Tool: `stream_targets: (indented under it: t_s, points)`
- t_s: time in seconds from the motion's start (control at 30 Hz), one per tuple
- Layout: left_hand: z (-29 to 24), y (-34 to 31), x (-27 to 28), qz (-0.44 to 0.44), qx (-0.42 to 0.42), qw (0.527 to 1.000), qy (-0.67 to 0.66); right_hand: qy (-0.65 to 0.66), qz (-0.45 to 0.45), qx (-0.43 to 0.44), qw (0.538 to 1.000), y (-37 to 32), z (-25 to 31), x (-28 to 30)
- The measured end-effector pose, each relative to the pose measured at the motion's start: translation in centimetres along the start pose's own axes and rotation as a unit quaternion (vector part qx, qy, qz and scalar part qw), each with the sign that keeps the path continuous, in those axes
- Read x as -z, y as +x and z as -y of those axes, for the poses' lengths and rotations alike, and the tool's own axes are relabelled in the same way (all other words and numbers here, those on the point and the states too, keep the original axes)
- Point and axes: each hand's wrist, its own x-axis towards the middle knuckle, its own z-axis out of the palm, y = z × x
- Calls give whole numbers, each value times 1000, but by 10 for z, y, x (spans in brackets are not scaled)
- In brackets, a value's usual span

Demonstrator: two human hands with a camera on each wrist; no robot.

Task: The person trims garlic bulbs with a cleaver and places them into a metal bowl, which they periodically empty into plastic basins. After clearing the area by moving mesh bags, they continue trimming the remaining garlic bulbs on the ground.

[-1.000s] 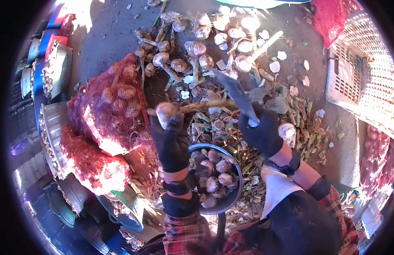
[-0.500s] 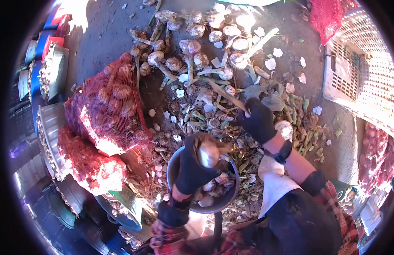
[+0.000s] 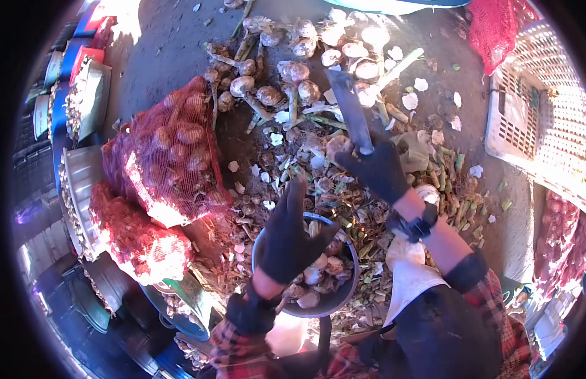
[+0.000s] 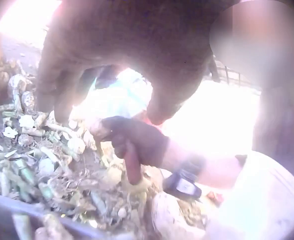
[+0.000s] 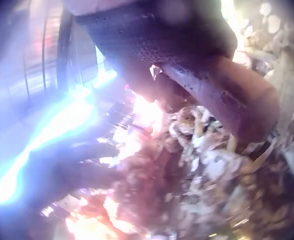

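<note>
Grip of the right hand (image 3: 378,174) is closed round the knife (image 3: 350,110), and a gloved palm sliding on the handle (image 4: 133,165) could twist the blade; grip of the left hand (image 3: 289,243) is wide and empty, and might be nicked if it strayed across that bare edge. Garlic bulbs (image 3: 318,271) sit in the bucket (image 3: 353,284) below, which a bumping forearm could tip; more bulbs (image 3: 293,71) lie ahead on the ground (image 3: 166,50), where a careless sweep could bruise them.

The knife blade (image 3: 352,115) at upper centre looks like smooth metal, the bucket (image 3: 315,312) below centre smooth plastic, the upper-right crate (image 3: 504,149) perforated plastic, the left sack (image 3: 163,158) rough netting.
</note>
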Motion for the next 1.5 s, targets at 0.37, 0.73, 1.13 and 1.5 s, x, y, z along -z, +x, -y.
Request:
stream_targets:
  t_s: [0.37,0.73,1.13,1.5]
  points:
    - [18,22,-39,-123,87,903,-402,86,52,84,991,-41,18,20]
    - [50,-14,-54,60,134,888,-435,-128,51,270,953,-51,23,25]
    - [-22,32,14,67,40,951,-298,-130,-52,166,976,-30,-63,3]
    - [2,41,-13,-276,166,709,-627,93,-80,43,992,-43,14,-1]
